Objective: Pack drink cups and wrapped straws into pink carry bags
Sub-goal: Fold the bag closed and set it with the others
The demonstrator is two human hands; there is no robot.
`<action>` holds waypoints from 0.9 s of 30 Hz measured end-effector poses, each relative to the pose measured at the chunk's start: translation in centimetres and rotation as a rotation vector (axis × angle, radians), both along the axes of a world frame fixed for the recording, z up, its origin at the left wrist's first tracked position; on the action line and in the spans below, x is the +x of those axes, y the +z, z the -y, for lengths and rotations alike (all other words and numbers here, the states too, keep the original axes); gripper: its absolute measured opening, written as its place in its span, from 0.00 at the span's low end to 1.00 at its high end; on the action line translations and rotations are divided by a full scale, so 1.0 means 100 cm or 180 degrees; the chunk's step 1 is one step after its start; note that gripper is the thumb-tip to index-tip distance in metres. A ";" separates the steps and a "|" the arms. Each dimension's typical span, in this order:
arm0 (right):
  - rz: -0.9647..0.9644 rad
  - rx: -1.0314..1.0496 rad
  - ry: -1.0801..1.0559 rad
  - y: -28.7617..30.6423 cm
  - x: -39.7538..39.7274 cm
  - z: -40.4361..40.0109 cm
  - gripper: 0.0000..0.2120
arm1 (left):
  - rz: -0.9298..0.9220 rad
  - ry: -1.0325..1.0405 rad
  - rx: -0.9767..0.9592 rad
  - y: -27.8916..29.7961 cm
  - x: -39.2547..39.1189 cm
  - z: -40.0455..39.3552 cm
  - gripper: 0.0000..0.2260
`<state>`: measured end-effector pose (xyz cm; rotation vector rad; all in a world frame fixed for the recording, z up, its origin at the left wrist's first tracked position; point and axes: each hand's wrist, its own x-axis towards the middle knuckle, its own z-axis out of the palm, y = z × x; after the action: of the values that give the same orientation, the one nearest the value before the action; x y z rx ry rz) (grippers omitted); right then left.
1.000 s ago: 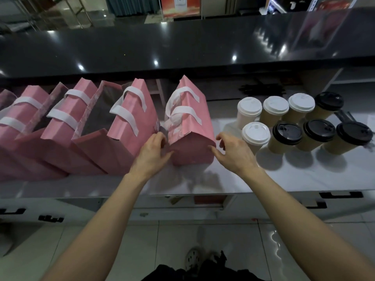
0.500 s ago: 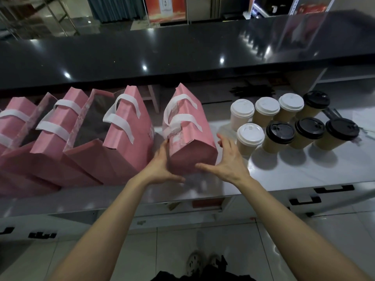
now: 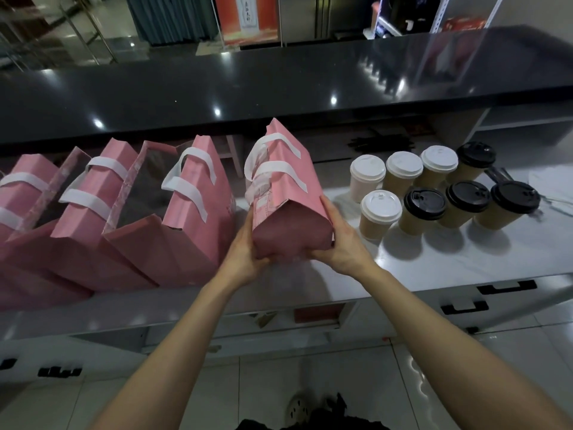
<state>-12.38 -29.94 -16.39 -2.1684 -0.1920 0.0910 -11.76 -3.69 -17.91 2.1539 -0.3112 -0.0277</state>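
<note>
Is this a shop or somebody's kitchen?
Probably a drinks shop, behind the counter: lidded paper takeaway cups stand in rows on the white worktop, pink paper carry bags line up beside them, and a long black serving counter runs behind.

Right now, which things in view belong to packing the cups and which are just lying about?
Part of the job:
- closed pink paper carry bag with white handles, in the grip of the left hand and right hand
- pink bags in a row
- eight lidded paper cups

Lying about:
- dark sticks behind the cups, too unclear to identify
- black countertop
</note>
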 end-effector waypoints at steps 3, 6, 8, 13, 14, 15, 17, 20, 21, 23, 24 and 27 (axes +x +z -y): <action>0.0281 0.0042 -0.0117 0.030 0.001 0.014 0.64 | 0.0176 -0.0173 -0.0030 0.034 0.011 0.007 0.62; 0.0594 0.0001 -0.0265 0.063 0.014 0.033 0.64 | 0.0506 -0.0263 0.0065 0.073 0.036 0.027 0.63; 0.0748 0.0043 -0.0379 0.087 0.028 0.050 0.64 | 0.0666 -0.0294 0.0106 0.102 0.055 0.047 0.63; 0.1133 0.0146 -0.0559 0.138 0.068 0.111 0.58 | 0.0974 -0.0502 0.0115 0.155 0.105 0.114 0.65; 0.1180 0.0174 -0.0597 0.147 0.076 0.126 0.57 | 0.1015 -0.0589 0.0062 0.164 0.115 0.130 0.65; 0.1213 0.0189 -0.0620 0.154 0.085 0.142 0.57 | 0.1051 -0.0684 0.0006 0.172 0.125 0.147 0.65; 0.1289 0.0150 -0.0617 0.166 0.104 0.179 0.57 | 0.1067 -0.0821 -0.0079 0.187 0.144 0.184 0.67; 0.1365 0.0023 -0.0653 0.178 0.137 0.241 0.58 | 0.1048 -0.0876 -0.0126 0.198 0.173 0.249 0.69; 0.1414 -0.0045 -0.0676 0.181 0.148 0.263 0.58 | 0.1070 -0.0864 -0.0130 0.198 0.185 0.272 0.70; 0.1482 -0.0190 -0.0685 0.186 0.171 0.311 0.58 | 0.1046 -0.0805 -0.0175 0.197 0.208 0.321 0.72; 0.1457 -0.0254 -0.0683 0.187 0.183 0.336 0.59 | 0.1040 -0.0784 -0.0207 0.195 0.220 0.347 0.72; 0.1227 -0.0407 -0.0697 0.191 0.217 0.410 0.66 | 0.0969 -0.0737 -0.0351 0.190 0.253 0.419 0.72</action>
<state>9.33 -70.98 2.66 -2.3032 -0.1692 -0.4532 13.54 -45.63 1.06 2.0008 -0.7207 0.1829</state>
